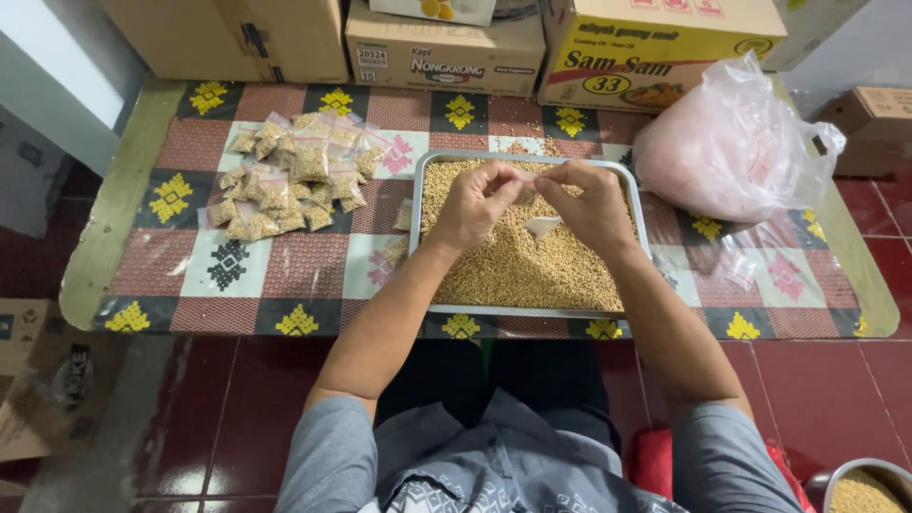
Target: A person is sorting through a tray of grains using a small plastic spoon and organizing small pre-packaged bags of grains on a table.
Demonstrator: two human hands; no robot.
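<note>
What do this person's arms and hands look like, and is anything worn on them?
Both arms are bare from the short grey sleeves down. The left hand and right hand wear no gloves, and no watch or bracelet shows at either wrist. Any rings are too small to tell. The shirt front carries a white pattern.

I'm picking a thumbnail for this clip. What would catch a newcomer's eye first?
The metal tray heaped with golden grain, at the middle of the patterned table, with the left hand and right hand meeting over it on a small clear packet. Next, the pile of filled packets to the left, and the big pink-tinted plastic bag to the right.
</note>
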